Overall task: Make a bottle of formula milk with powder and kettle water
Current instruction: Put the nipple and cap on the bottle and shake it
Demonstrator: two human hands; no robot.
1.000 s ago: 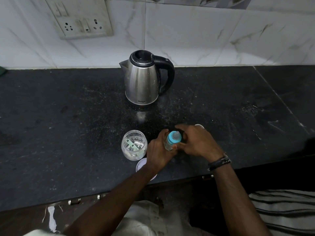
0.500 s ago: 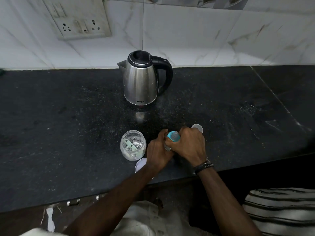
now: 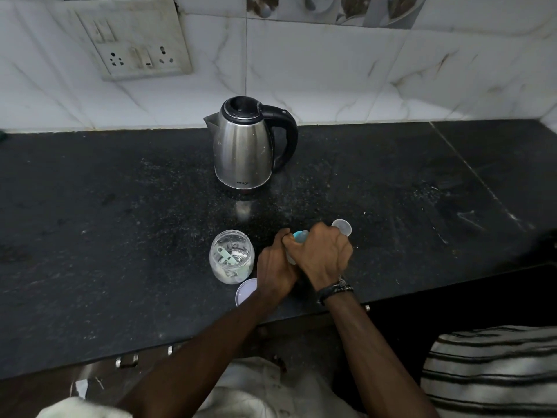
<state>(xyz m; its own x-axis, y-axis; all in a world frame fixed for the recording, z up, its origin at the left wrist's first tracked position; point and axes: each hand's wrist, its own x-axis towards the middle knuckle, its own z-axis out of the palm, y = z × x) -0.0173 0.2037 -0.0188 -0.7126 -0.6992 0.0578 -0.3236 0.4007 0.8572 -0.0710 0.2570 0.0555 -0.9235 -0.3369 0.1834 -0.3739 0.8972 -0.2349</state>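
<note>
A small baby bottle (image 3: 299,236) with a blue collar stands near the front of the black counter (image 3: 120,236); only its blue top and a sliver of clear body show. My left hand (image 3: 275,267) grips the bottle's body from the left. My right hand (image 3: 321,254) is closed over its top. A steel kettle (image 3: 244,146) with a black handle stands behind them, lid down. Left of my hands sits an open clear powder jar (image 3: 231,256) with a green scoop inside.
The jar's pale lid (image 3: 245,292) lies flat at the counter's front edge, partly under my left wrist. A clear cap (image 3: 343,227) rests just behind my right hand. A wall socket (image 3: 135,55) is on the tiled wall at upper left.
My right hand has closed further over the bottle's top, hiding most of the blue collar and teat. The left hand stays on the bottle. The camera has tilted up slightly.
</note>
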